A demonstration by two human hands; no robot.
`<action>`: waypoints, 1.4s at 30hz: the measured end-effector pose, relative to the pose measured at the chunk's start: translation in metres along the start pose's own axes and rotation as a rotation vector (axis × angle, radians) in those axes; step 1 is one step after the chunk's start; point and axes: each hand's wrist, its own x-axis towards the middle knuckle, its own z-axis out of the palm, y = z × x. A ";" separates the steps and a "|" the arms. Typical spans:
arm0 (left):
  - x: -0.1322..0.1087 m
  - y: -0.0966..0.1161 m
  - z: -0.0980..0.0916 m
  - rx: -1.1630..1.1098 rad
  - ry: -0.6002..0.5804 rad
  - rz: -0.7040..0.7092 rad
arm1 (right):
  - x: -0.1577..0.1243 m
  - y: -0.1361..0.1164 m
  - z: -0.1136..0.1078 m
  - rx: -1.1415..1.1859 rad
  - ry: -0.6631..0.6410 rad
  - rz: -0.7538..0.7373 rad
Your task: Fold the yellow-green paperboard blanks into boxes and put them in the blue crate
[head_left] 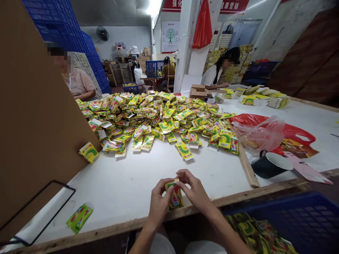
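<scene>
A small yellow and green printed box (176, 198) is held upright between both hands at the front edge of the white table (127, 190). My left hand (159, 199) grips its left side, thumb across the front. The fingers of my right hand (194, 190) pinch its top edge, where a pale flap shows. Beyond my hands lies a big heap of similar boxes (148, 113), several with white flaps sticking out. One box (183, 151) rests apart, just in front of the heap. Toward the left front corner lies a green sachet (79, 218).
A tall cardboard sheet (45, 106) and a black wire frame (53, 183) stand at left. To the right are a wooden strip (247, 165), a dark cup (270, 165) and a red bag (296, 132). Below right is a blue crate (304, 218) of packets. Co-workers sit beyond.
</scene>
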 end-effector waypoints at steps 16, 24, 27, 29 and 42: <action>0.002 0.002 0.001 0.038 -0.010 0.029 | 0.000 0.010 -0.003 0.196 -0.042 0.078; 0.000 0.002 0.001 0.039 -0.015 -0.017 | -0.011 0.016 0.009 0.250 0.100 0.098; -0.001 -0.002 0.001 0.036 -0.007 -0.028 | -0.014 0.017 0.013 0.272 0.137 0.115; -0.001 -0.005 0.001 0.032 0.000 -0.031 | -0.014 0.017 0.014 0.261 0.173 0.132; -0.005 -0.003 0.004 0.172 -0.043 0.090 | -0.010 -0.002 0.006 0.226 0.130 0.182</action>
